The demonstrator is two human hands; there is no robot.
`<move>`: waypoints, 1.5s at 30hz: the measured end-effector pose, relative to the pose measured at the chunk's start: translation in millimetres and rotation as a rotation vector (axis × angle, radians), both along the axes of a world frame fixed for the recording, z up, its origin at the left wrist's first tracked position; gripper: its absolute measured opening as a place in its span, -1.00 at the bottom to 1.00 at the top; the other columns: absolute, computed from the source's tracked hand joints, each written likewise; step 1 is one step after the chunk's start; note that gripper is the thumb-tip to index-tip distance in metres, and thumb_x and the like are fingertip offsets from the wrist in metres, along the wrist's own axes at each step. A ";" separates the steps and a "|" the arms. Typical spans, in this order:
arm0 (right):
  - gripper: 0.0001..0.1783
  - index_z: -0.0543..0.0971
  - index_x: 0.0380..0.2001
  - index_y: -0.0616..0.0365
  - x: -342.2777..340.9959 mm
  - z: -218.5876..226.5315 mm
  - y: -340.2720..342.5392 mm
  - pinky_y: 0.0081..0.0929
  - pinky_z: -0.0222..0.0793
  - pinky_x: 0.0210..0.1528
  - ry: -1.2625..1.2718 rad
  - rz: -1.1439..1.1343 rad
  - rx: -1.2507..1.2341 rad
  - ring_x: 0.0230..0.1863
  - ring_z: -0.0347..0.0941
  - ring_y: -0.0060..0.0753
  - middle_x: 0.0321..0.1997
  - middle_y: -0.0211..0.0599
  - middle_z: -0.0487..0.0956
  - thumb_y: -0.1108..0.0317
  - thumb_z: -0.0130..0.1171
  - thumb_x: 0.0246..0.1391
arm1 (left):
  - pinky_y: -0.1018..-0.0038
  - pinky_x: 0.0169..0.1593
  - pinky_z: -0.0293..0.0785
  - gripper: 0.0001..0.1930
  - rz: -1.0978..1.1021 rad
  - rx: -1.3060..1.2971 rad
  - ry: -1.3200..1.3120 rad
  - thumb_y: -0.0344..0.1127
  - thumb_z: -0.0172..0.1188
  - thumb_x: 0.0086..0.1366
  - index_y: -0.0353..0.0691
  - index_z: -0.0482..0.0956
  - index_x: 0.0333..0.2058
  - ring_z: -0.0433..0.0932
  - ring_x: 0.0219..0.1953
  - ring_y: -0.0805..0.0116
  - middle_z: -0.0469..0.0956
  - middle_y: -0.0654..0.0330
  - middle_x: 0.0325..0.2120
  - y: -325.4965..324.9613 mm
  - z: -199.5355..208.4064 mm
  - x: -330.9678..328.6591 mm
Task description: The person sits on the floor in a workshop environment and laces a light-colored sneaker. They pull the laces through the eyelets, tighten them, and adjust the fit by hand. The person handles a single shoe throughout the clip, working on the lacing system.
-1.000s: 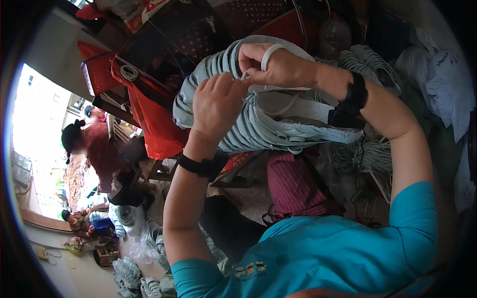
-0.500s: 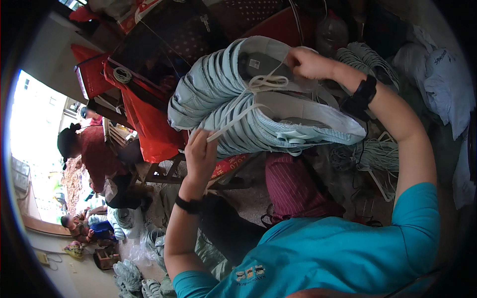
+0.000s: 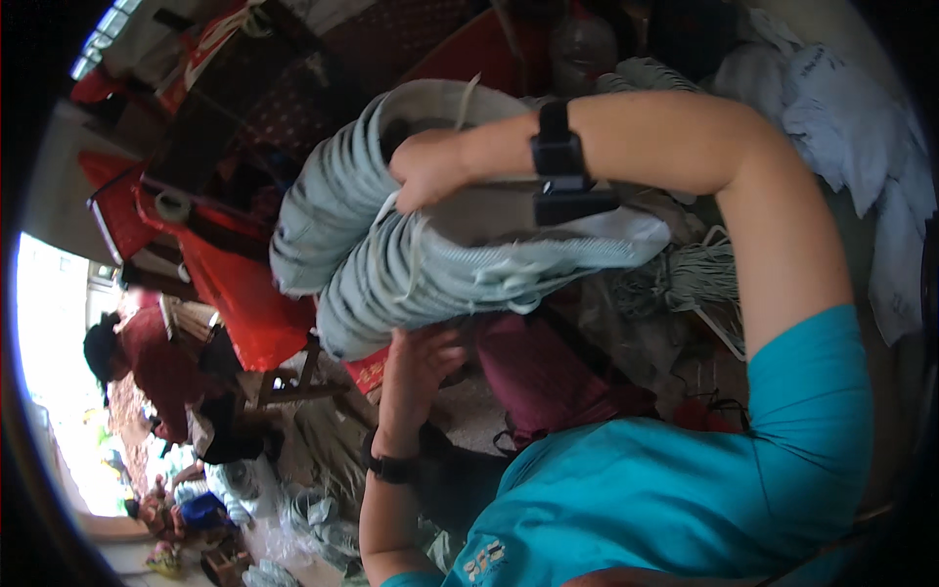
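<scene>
Two long stacks of pale grey-green shoe uppers, nested one inside another, lie side by side in front of me: a far stack (image 3: 323, 201) and a near stack (image 3: 381, 284). A flat off-white cord (image 3: 415, 259) runs over the near stack and up between the two. My right hand (image 3: 428, 170) reaches across the stacks' openings, fingers closed on the cord where the stacks meet; the grip itself is partly hidden. Below the near stack is my left hand (image 3: 423, 364), fingers spread and its upper part close against the stack's underside. Whether it bears any weight cannot be seen.
Bundled grey-green cords (image 3: 699, 274) lie to the right, with white cloth sacks (image 3: 831, 108) beyond. A red plastic sheet (image 3: 245, 303) hangs at the left by a wooden stool (image 3: 279, 383). Another person (image 3: 171, 372) bends over further left. A maroon striped cloth (image 3: 548, 367) sits before me.
My right hand has moved left across the stacks to the cord between them. My left hand has let go of the cord and dropped below the near stack. The stacks appear further left.
</scene>
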State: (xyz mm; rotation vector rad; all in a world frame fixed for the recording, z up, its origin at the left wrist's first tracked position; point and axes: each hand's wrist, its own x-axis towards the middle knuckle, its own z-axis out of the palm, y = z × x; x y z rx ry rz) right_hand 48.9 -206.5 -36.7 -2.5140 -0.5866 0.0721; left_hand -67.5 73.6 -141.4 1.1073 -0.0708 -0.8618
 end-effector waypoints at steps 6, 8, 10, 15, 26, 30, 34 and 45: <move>-0.77 0.53 -0.58 0.15 -81.5 -48.8 7.6 -0.12 0.42 -0.44 -0.495 0.000 0.338 -0.48 0.53 0.03 -0.55 -0.10 0.55 0.21 0.23 -0.21 | 0.14 0.26 0.22 -0.34 0.239 -0.227 0.047 0.23 -0.08 0.36 -0.21 0.29 0.18 0.35 0.18 0.10 0.37 0.05 0.15 3.0 -20.0 -13.7; -0.78 0.48 -0.53 0.12 -111.4 -62.9 1.1 -0.17 0.40 -0.51 -0.668 0.019 0.418 -0.52 0.51 -0.02 -0.54 -0.17 0.51 0.25 0.27 -0.15 | 0.13 0.28 0.19 -0.32 0.163 -0.148 -0.141 0.20 0.00 0.33 -0.17 0.22 0.24 0.29 0.24 0.13 0.32 0.14 0.21 -5.8 -18.8 -19.1; -0.80 0.49 -0.48 0.11 -142.3 -70.0 -5.5 -0.21 0.40 -0.53 -0.716 -0.005 0.458 -0.54 0.50 -0.04 -0.50 -0.22 0.51 0.30 0.29 -0.13 | 0.14 0.29 0.18 -0.30 0.154 -0.087 -0.261 0.16 0.07 0.31 -0.18 0.19 0.25 0.27 0.25 0.13 0.29 0.16 0.23 -5.9 -20.3 -21.4; -0.79 0.50 -0.51 0.11 -170.2 -86.3 -26.0 -0.25 0.40 -0.56 -0.993 -0.192 0.488 -0.56 0.50 -0.18 -0.55 -0.28 0.50 0.29 0.33 -0.13 | 0.19 0.29 0.18 -0.23 0.165 0.047 -0.474 0.07 0.21 0.25 -0.25 0.14 0.27 0.28 0.25 0.17 0.29 0.12 0.22 -17.9 15.0 -12.0; -0.69 0.57 -0.45 0.20 -135.4 -20.3 -202.0 -0.31 0.40 -0.39 -1.232 -1.030 0.303 -0.55 0.42 -0.18 -0.54 -0.13 0.53 0.14 0.28 -0.02 | 0.14 0.34 0.10 0.03 -0.345 -0.153 -0.868 0.22 0.37 0.01 -0.41 0.17 0.26 0.18 0.32 -0.01 0.12 -0.18 0.29 -134.1 133.2 -2.0; -0.53 0.56 -0.38 0.26 -97.8 -54.4 -340.0 -0.23 0.40 -0.27 -0.747 -1.095 0.362 -0.35 0.50 -0.01 -0.39 0.02 0.57 -0.02 0.24 0.01 | 0.16 0.27 0.22 -0.13 -0.321 0.012 -0.619 0.14 0.38 0.06 -0.50 0.35 0.12 0.38 0.19 0.00 0.36 -0.15 0.15 -97.6 101.3 -7.5; -0.47 0.59 -0.49 0.28 -136.6 -168.2 -406.7 -0.15 0.35 -0.33 -0.355 -1.430 0.126 -0.40 0.53 0.01 -0.51 0.02 0.57 -0.09 0.15 0.02 | 0.17 0.21 0.32 -0.22 -0.105 0.166 -0.548 0.11 0.30 0.15 -0.49 0.37 0.10 0.48 0.09 0.02 0.47 -0.12 0.04 -29.8 64.8 -21.7; -0.87 0.51 -0.29 0.20 -169.7 -296.3 -206.0 -0.31 0.40 -0.19 -0.482 -1.218 0.421 -0.27 0.50 -0.12 -0.32 -0.15 0.56 0.42 0.15 0.08 | 0.31 0.03 0.48 -0.49 0.608 0.348 -0.477 -0.01 0.03 0.39 -0.41 0.43 0.03 0.55 -0.09 0.19 0.53 -0.03 -0.10 122.2 29.3 -128.2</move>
